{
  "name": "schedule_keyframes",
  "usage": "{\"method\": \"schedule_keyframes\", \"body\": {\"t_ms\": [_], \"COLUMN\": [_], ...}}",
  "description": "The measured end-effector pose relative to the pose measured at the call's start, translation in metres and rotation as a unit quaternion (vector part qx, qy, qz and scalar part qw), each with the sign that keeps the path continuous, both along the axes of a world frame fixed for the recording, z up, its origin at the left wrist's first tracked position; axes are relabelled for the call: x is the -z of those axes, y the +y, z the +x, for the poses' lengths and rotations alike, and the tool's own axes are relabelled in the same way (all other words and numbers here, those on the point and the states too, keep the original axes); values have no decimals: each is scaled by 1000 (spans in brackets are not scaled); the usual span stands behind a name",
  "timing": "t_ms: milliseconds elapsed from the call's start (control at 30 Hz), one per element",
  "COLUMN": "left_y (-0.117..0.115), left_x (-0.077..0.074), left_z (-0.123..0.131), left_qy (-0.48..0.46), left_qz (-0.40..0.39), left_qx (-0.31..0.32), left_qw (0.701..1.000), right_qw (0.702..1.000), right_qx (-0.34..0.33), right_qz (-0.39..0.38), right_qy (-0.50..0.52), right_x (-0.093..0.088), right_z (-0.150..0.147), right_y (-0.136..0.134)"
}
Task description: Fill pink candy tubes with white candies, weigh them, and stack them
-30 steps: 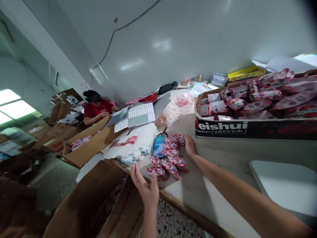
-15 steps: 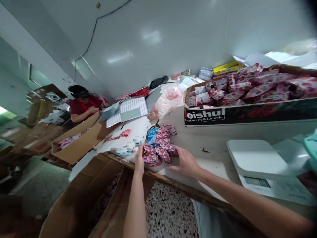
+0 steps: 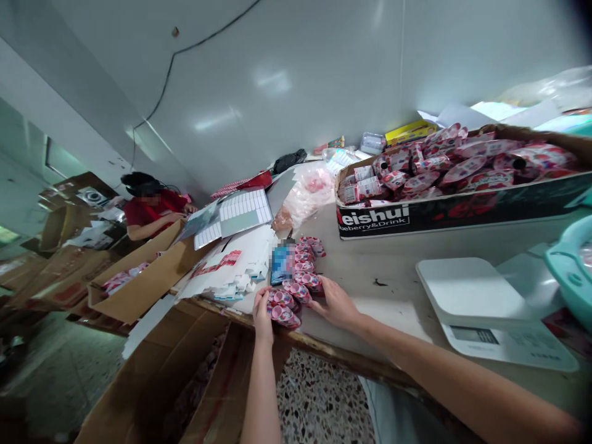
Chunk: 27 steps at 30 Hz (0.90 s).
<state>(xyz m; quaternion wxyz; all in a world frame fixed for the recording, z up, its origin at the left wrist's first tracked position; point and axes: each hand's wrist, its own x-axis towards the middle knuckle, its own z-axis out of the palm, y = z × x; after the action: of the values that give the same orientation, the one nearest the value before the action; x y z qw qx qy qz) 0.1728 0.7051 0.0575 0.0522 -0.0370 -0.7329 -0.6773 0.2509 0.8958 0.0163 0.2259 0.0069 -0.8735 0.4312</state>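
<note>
Small pink-and-red printed packets (image 3: 285,316) with round pink ends stand in a cluster at the table's front edge. My left hand (image 3: 263,316) curls around the left side of the nearest packets, with its fingers partly hidden. On the right of the cluster, my right hand (image 3: 340,303) has its thumb and fingers apart, its fingertips touching the packets on that side. More packets (image 3: 305,256) run back in a row from there. Beside this row lies a phone (image 3: 282,264) with a blue screen.
A black-sided carton (image 3: 374,223) full of similar packets stands at the back right. A white scale (image 3: 467,290) and a teal basket (image 3: 571,271) are to the right. Flat white cards (image 3: 240,262) lie left. Open cardboard boxes (image 3: 139,283) stand beyond, near a seated person (image 3: 148,213) in red.
The front packets have shifted slightly toward the table edge with my left hand. My right thumb has come in against the cluster. The camera view has turned slightly right.
</note>
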Motion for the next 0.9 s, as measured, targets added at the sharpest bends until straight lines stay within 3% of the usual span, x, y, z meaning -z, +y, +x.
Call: {"method": "schedule_keyframes", "body": {"t_ms": [300,567,733,800,900], "left_y": [5,6,8,7,4], "left_x": [-5,1,7,10,16], "left_z": [3,4,4,4,5], "left_qy": [27,36,41,55,86], "left_qz": [-16,-30,-5,8,11], "left_qx": [-24,-11,-22,-19,-6], "left_qw": [999,999,999,998,996], "right_qw": [997,996,998,999,990], "right_qx": [-71,-54,-67,-14,123], "right_qz": [-11,33,2,-32,-59], "right_qy": [-14,-58,6,37,30], "right_x": [-4,-4,-5,-4,-3], "right_z": [-19,-29,-30,-39,-66], "right_y": [8,-4,11,27,52]}}
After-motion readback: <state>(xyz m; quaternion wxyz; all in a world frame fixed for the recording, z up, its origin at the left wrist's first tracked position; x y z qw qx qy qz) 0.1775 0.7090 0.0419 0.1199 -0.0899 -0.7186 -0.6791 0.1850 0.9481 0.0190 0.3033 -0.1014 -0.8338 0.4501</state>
